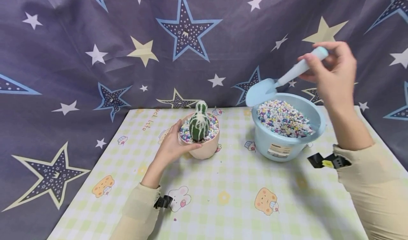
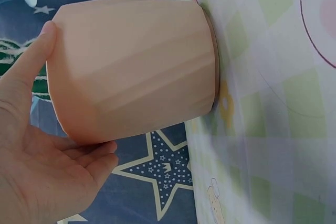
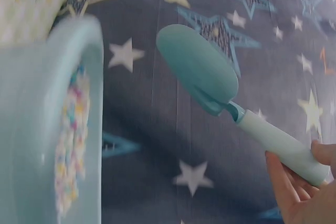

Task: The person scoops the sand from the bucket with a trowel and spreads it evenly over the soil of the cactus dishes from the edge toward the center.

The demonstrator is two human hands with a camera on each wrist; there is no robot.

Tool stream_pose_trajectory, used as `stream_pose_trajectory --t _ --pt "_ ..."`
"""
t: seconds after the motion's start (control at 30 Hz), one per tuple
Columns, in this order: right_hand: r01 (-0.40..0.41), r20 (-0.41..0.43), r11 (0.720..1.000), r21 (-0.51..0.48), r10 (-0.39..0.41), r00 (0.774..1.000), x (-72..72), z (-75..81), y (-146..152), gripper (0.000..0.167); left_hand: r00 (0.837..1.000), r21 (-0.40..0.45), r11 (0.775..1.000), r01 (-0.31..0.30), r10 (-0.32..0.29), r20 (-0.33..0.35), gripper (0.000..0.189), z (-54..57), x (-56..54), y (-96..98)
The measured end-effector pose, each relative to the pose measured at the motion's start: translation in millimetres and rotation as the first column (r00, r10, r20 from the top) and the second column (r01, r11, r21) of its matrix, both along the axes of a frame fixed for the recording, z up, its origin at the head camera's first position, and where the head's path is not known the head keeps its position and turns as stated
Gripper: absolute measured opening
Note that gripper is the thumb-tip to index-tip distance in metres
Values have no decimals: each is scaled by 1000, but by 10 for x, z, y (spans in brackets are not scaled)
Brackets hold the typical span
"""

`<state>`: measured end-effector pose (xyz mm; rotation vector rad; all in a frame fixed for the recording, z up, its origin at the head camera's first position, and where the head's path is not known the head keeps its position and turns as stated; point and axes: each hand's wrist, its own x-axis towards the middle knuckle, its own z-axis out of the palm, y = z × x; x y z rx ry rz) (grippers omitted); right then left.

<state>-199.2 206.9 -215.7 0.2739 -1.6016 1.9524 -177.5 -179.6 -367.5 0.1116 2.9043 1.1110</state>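
In the head view, my left hand (image 1: 172,146) holds the left side of a pale pink flowerpot (image 1: 204,152), thumb near the rim. A green cactus (image 1: 199,126) with white thread-like growth stands upright in it, ringed by colourful pebbles (image 1: 213,126). The left wrist view has the pot's smooth wall (image 2: 131,72) filling its middle. High on the right, my right hand (image 1: 338,70) grips a light blue trowel (image 1: 294,72) by its handle. The trowel's blade (image 3: 199,69) points left, over the back left rim of a light blue bucket (image 1: 271,146) of mixed pebbles (image 1: 283,121).
A checked tablecloth (image 1: 223,211) with cartoon prints covers the table. A few tiny bits lie scattered on it. Behind the table hangs a dark star-patterned curtain (image 1: 121,20). The bucket stands to the right of the pot with a gap between them.
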Motion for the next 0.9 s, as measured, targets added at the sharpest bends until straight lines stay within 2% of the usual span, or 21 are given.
stream_pose_trajectory --t 0.07,0.13,0.17,0.2,0.23,0.3,0.37,0.43,0.47,0.53,0.6,0.67,0.7,0.77,0.9 --pt "59 -11 998 -15 -59 998 -11 1 134 25 1000 -2 1000 -2 2 -3 128 0 5 -4" --pt "162 -11 985 62 -161 987 -18 -4 249 27 1000 -3 1000 -2 2 -6 128 2 8 -9" --pt "225 -14 966 129 -225 974 -20 -12 297 27 1000 -2 1000 -3 3 -6 128 1 9 -13" --pt "290 -24 934 207 -291 956 -23 -22 339 27 1000 -2 1000 -3 3 -8 127 1 8 -17" --pt "350 -41 887 300 -355 934 -24 -34 376 28 1000 -3 1000 -3 3 -10 127 1 7 -21" --pt "432 -100 763 482 -442 892 -16 -64 423 29 1000 -2 1000 -3 3 -10 127 1 6 -28" --pt "451 -153 646 616 -463 873 -3 -98 449 30 1000 -2 1000 -5 5 -10 127 3 6 -36" --pt "433 -189 535 725 -450 873 13 -131 453 32 1000 -4 1000 -4 4 -10 127 7 9 -46" --pt "416 -198 492 765 -435 878 16 -144 454 33 1000 -4 1000 -3 3 -11 127 6 13 -51" --pt "360 -184 409 839 -409 894 18 -171 455 38 1000 1 1000 -6 6 -11 128 5 23 -56" --pt "297 -158 349 889 -375 913 -1 -199 450 38 1000 0 1000 -6 6 -10 128 3 32 -63" --pt "247 -130 315 916 -349 928 -39 -230 468 38 1000 6 1000 -9 9 -8 128 5 36 -59" --pt "222 -111 308 925 -339 934 -63 -245 480 39 1000 7 1000 -11 11 -6 128 7 37 -55" --pt "179 -72 313 933 -327 942 -123 -267 514 40 1000 7 1000 -7 7 -8 128 13 35 -46" --pt "82 33 332 940 -328 944 -254 -280 608 43 1000 9 1000 -3 4 -16 128 20 23 -25"
